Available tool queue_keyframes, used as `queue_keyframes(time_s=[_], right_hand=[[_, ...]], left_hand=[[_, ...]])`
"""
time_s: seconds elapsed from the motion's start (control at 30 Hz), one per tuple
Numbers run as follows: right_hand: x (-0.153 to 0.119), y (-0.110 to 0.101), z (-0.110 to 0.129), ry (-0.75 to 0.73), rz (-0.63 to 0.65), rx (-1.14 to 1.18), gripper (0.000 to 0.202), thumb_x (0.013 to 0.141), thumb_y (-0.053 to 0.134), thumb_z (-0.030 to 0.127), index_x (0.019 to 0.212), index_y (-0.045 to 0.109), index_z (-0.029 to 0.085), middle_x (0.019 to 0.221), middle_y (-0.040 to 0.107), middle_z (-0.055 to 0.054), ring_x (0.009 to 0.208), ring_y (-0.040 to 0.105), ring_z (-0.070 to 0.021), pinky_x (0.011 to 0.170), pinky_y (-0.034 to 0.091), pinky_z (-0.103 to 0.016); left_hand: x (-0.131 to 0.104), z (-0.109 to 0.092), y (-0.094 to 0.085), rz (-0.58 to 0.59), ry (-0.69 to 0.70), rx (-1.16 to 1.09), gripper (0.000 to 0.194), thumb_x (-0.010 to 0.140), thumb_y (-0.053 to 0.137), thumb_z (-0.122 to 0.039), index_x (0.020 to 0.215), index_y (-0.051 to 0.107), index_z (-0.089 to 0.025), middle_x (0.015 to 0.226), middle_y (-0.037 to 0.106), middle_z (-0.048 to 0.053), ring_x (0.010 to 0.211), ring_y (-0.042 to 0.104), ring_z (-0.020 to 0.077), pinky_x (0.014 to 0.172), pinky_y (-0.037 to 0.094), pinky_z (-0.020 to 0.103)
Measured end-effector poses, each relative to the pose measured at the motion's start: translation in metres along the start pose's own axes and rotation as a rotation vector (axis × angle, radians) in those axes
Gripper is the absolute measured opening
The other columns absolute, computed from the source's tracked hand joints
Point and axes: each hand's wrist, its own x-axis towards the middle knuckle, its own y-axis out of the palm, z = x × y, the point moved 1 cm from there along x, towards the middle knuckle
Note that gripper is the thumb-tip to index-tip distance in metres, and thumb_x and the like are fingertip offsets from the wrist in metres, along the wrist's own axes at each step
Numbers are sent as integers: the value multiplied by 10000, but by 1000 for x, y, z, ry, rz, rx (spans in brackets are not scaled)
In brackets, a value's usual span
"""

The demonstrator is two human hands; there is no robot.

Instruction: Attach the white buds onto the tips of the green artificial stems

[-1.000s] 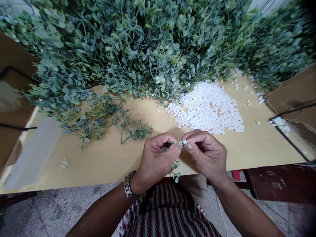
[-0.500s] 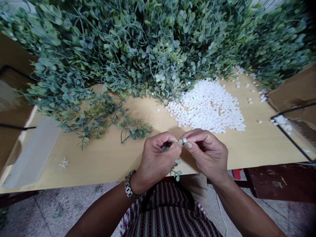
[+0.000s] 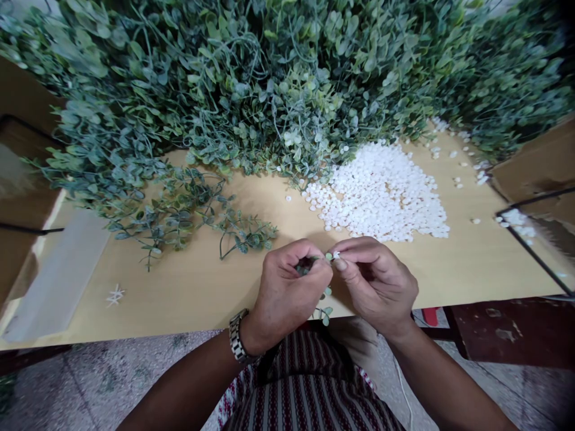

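My left hand point(image 3: 291, 287), with a metal watch at the wrist, is closed on a green leafy sprig point(image 3: 327, 311); its leaves hang below the fingers. Thumb and forefinger of my right hand point(image 3: 381, 284) pinch a small white piece point(image 3: 336, 255). That piece sits at the tip of the sprig, beside a round leaf between the two hands. Whether it is fixed on the stem is too small to tell. Behind my right hand lies a pile of white pieces point(image 3: 381, 191) on the tabletop point(image 3: 179, 299).
A large heap of green foliage point(image 3: 251, 78) covers the back, with loose sprigs point(image 3: 247, 233) at its front. White sticks point(image 3: 115, 294) and a pale translucent strip point(image 3: 63, 275) lie left. Cardboard point(image 3: 539, 164) and a black metal frame point(image 3: 534, 254) stand right.
Both hands hold nearly the same pose over the table's front edge. My right hand has shifted very slightly right, and the hanging leaves have moved a little.
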Motion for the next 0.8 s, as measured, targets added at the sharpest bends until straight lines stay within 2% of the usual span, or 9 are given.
queue_keyframes(time_s=[0.33, 0.57, 0.8], right_hand=[[0, -1, -1, -58, 41, -79, 213, 757, 588, 14, 867, 591, 197, 789, 631, -25, 764, 622, -154, 641, 511, -311], [-2, -1, 0, -37, 14, -58, 228, 755, 587, 6, 887, 597, 192, 810, 630, -33, 757, 617, -150, 627, 512, -309], [0, -2, 1, -89, 20, -45, 240, 736, 593, -17, 870, 597, 182, 784, 632, -30, 766, 628, -157, 630, 523, -312]], left_hand=[[-3, 4, 0, 16, 34, 6, 182, 689, 515, -92, 514, 500, -135, 518, 441, -36, 485, 344, 52, 435, 305, 150], [-5, 5, 1, 49, 39, -4, 179, 717, 520, -98, 542, 519, -134, 547, 476, -27, 504, 368, 59, 456, 332, 158], [-5, 6, 1, 50, 46, -34, 175, 717, 520, -86, 548, 511, -133, 554, 468, -29, 523, 382, 58, 471, 342, 156]])
